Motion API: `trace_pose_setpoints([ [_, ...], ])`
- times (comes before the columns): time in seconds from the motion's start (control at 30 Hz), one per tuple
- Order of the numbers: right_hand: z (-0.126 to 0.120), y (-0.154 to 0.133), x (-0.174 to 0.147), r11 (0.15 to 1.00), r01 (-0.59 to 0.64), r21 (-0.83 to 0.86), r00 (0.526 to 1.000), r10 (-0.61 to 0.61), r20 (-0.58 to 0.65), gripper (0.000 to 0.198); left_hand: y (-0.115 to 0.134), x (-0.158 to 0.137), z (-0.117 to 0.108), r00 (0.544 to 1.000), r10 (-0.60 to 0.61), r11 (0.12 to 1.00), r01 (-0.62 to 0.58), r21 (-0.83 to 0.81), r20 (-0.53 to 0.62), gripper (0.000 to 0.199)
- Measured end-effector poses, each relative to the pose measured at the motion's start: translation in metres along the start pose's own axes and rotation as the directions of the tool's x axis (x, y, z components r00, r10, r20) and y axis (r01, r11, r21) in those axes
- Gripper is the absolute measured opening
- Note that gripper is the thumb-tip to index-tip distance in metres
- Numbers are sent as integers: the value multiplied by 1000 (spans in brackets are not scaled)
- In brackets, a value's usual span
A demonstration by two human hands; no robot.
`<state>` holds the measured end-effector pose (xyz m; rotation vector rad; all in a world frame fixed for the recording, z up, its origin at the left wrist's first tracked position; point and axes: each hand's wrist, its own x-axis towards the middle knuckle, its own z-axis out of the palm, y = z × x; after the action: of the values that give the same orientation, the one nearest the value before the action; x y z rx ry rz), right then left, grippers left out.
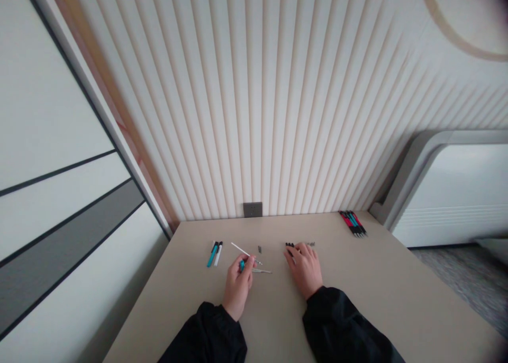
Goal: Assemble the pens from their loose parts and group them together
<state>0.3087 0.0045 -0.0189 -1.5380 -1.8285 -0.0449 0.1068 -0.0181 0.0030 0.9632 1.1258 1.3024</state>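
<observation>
My left hand point(238, 279) is closed around a thin white pen refill point(240, 249), which slants up to the left past the fingertips. A teal pen barrel point(242, 265) also shows between those fingers. Just right of them lies another slim pale refill-like stick point(262, 271); whether the hand touches it I cannot tell. My right hand point(306, 268) rests low over the table, thumb and fingers bent onto a small group of black pen parts point(289, 245). Its fingertips partly hide them. Small metallic pieces point(311, 244), perhaps springs or tips, lie just beyond its knuckles.
On the left of the table point(270, 320) lie a teal pen barrel point(210, 254) and a white one point(218, 254). Small grey pieces point(260, 249) sit between my hands. Several assembled red, teal and black pens point(353, 224) lie at the back right. A socket point(253, 209) is behind.
</observation>
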Motion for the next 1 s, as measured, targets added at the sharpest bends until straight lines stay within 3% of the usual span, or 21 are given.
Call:
trace_pose_setpoints([
  [0.17,8,4,3,984,-3,-181,1000,8,29,12,-2,-2,0,1000,4,1000,-4,-20,15,38],
  [0.47,13,1,2,980,-27,-199,1000,24,-18,10,-3,-6,-1,998,25,998,-28,50,64,37],
  [0.67,5,-3,4,974,17,-228,1000,-13,18,15,-1,-6,1,1000,14,999,-15,32,26,40],
  [0.73,1,-6,3,988,14,-152,1000,-11,18,16,0,-6,2,1000,21,999,-21,24,0,41],
  [0.83,-2,-15,-4,994,41,102,999,-44,25,15,2,-7,3,999,40,999,-39,26,-34,41],
  [0.93,-4,-28,-16,933,70,354,994,-94,52,17,3,-8,3,997,50,999,-49,21,-61,43],
  [1.0,-5,-35,-22,908,76,412,990,-118,76,18,4,-8,3,996,56,998,-54,27,-73,45],
])
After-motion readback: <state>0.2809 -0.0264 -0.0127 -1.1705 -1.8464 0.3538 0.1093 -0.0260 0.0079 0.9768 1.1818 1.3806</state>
